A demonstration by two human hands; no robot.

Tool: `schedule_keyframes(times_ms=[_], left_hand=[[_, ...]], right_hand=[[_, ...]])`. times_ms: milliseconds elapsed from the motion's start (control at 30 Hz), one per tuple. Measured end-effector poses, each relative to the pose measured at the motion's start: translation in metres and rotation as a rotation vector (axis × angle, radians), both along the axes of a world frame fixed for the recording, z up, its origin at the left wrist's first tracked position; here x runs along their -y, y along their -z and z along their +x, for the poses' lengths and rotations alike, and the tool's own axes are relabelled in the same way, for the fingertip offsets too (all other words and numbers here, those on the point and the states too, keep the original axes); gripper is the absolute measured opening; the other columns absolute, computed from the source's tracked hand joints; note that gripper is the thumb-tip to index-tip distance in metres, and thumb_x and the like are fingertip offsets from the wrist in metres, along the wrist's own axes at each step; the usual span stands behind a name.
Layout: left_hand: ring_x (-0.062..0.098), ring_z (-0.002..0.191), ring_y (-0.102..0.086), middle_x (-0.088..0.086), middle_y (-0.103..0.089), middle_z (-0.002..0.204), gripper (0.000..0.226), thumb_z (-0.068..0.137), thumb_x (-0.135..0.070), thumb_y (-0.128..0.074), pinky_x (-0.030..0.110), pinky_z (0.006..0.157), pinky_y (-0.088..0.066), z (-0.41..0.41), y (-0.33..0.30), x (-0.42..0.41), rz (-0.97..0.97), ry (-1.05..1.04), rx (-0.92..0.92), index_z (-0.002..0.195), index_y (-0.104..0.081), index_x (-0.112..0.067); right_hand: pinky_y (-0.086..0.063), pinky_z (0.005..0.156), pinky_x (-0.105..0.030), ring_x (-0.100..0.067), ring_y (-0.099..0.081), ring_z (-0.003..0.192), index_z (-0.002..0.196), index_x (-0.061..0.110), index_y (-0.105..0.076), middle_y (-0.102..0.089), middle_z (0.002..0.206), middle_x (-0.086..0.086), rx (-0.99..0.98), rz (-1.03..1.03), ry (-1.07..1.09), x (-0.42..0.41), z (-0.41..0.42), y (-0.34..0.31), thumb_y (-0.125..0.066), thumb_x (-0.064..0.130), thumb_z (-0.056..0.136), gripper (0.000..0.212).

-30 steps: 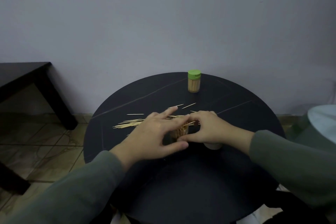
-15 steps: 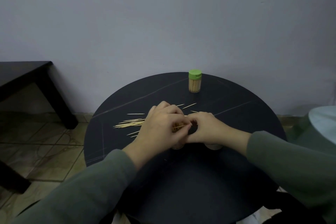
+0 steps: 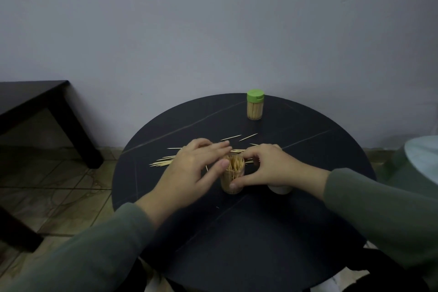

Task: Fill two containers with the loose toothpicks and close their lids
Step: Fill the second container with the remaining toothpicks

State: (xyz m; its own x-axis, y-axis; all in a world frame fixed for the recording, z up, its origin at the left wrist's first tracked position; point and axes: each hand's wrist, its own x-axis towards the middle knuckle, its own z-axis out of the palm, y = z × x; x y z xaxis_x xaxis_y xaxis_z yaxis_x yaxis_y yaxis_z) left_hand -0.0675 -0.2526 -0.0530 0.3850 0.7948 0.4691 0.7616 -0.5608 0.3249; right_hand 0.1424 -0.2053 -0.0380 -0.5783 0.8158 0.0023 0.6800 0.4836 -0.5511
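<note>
Left hand (image 3: 189, 168) has opened since depositing, fingers spread; right hand (image 3: 267, 168) pinches open container (image 3: 232, 178), steadying it for filling.

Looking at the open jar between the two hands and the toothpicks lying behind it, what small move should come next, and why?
Probably the left hand should reach back and gather more of the loose wooden toothpicks on the round black table. The clear open jar, steadied by the right hand, is lidless, and many toothpicks lie outside it. The green-lidded jar looks finished.
</note>
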Motion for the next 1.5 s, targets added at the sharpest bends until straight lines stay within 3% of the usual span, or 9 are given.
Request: schedule_keyframes(times_ms=[233, 367, 500, 733, 867, 1000, 1133, 1267, 1500], left_hand=[[0.014, 0.127, -0.048, -0.015, -0.063, 0.124, 0.052, 0.098, -0.056, -0.030, 0.035, 0.091, -0.041, 0.005, -0.003, 0.000, 0.100, 0.113, -0.187, 0.128, -0.060, -0.026], [0.019, 0.108, -0.054, -0.012, -0.067, 0.107, 0.040, 0.097, -0.049, -0.042, 0.041, 0.082, -0.044, -0.001, -0.009, -0.005, 0.266, 0.038, -0.126, 0.111, -0.072, -0.026], [0.020, 0.113, -0.052, -0.009, -0.065, 0.117, 0.041, 0.095, -0.052, -0.046, 0.042, 0.082, -0.043, -0.004, -0.003, -0.003, 0.285, 0.124, -0.225, 0.107, -0.075, -0.026], [0.018, 0.136, -0.034, -0.011, -0.045, 0.146, 0.051, 0.097, -0.058, -0.032, 0.042, 0.100, -0.036, 0.005, 0.002, -0.001, 0.079, 0.140, -0.160, 0.128, -0.061, -0.030], [0.007, 0.114, -0.045, -0.013, -0.059, 0.120, 0.040, 0.098, -0.046, -0.037, 0.034, 0.096, -0.040, 0.000, -0.009, -0.011, 0.029, -0.106, 0.084, 0.124, -0.062, -0.028], [0.005, 0.103, -0.050, -0.015, -0.056, 0.105, 0.018, 0.094, -0.036, -0.055, 0.024, 0.087, -0.041, -0.014, -0.012, -0.020, -0.245, -0.314, -0.106, 0.111, -0.060, -0.034], [0.002, 0.085, -0.055, -0.015, -0.058, 0.090, 0.019, 0.082, -0.052, -0.065, 0.023, 0.072, -0.047, -0.018, -0.007, -0.021, -0.500, -0.384, -0.219, 0.091, -0.062, -0.036], [0.005, 0.082, -0.057, -0.016, -0.059, 0.085, 0.030, 0.077, -0.063, -0.064, 0.030, 0.075, -0.054, -0.006, 0.001, -0.021, -0.566, -0.443, -0.260, 0.087, -0.059, -0.035], [0.012, 0.094, -0.061, -0.010, -0.065, 0.098, 0.003, 0.089, -0.037, -0.062, 0.033, 0.083, -0.053, -0.002, -0.003, -0.031, -0.575, -0.444, -0.245, 0.086, -0.061, -0.035]], right_hand=[[-0.033, 0.094, -0.033, 0.011, -0.046, 0.079, 0.078, 0.054, -0.055, -0.054, 0.075, 0.028, 0.025, 0.027, -0.031, -0.001, 0.000, -0.002, -0.073, 0.056, 0.074, 0.019], [-0.030, 0.101, -0.035, 0.011, -0.044, 0.086, 0.097, 0.050, -0.065, -0.056, 0.081, 0.030, 0.036, 0.012, -0.002, -0.004, 0.001, 0.001, -0.073, 0.062, 0.069, 0.032], [-0.029, 0.104, -0.038, 0.005, -0.045, 0.091, 0.105, 0.046, -0.065, -0.055, 0.084, 0.029, 0.061, 0.021, -0.017, -0.006, 0.000, 0.000, -0.069, 0.064, 0.071, 0.039], [-0.030, 0.102, -0.040, -0.004, -0.051, 0.105, 0.104, 0.043, -0.063, -0.061, 0.101, 0.018, 0.162, 0.076, -0.063, -0.006, 0.002, -0.002, -0.068, 0.068, 0.068, 0.045], [-0.025, 0.107, -0.041, -0.013, -0.039, 0.127, 0.141, 0.041, -0.040, -0.048, 0.135, 0.013, 0.481, 0.160, -0.085, -0.016, 0.012, -0.019, -0.063, 0.061, 0.081, 0.067], [-0.024, 0.107, -0.041, -0.011, -0.048, 0.122, 0.125, 0.043, -0.056, -0.054, 0.128, 0.014, 0.442, 0.239, 0.049, -0.030, 0.026, -0.027, -0.062, 0.039, 0.091, 0.035], [-0.029, 0.100, -0.037, -0.012, -0.049, 0.110, 0.105, 0.035, -0.068, -0.059, 0.119, 0.011, 0.560, 0.181, 0.053, -0.035, 0.025, -0.022, -0.069, 0.045, 0.084, 0.023], [-0.029, 0.098, -0.036, -0.013, -0.050, 0.112, 0.099, 0.034, -0.070, -0.061, 0.117, 0.011, 0.554, 0.132, 0.020, -0.041, 0.019, -0.016, -0.071, 0.043, 0.082, 0.019], [-0.033, 0.095, -0.033, -0.011, -0.053, 0.109, 0.102, 0.032, -0.069, -0.062, 0.113, 0.012, 0.544, 0.132, 0.004, -0.051, 0.018, -0.016, -0.069, 0.044, 0.083, 0.023]])
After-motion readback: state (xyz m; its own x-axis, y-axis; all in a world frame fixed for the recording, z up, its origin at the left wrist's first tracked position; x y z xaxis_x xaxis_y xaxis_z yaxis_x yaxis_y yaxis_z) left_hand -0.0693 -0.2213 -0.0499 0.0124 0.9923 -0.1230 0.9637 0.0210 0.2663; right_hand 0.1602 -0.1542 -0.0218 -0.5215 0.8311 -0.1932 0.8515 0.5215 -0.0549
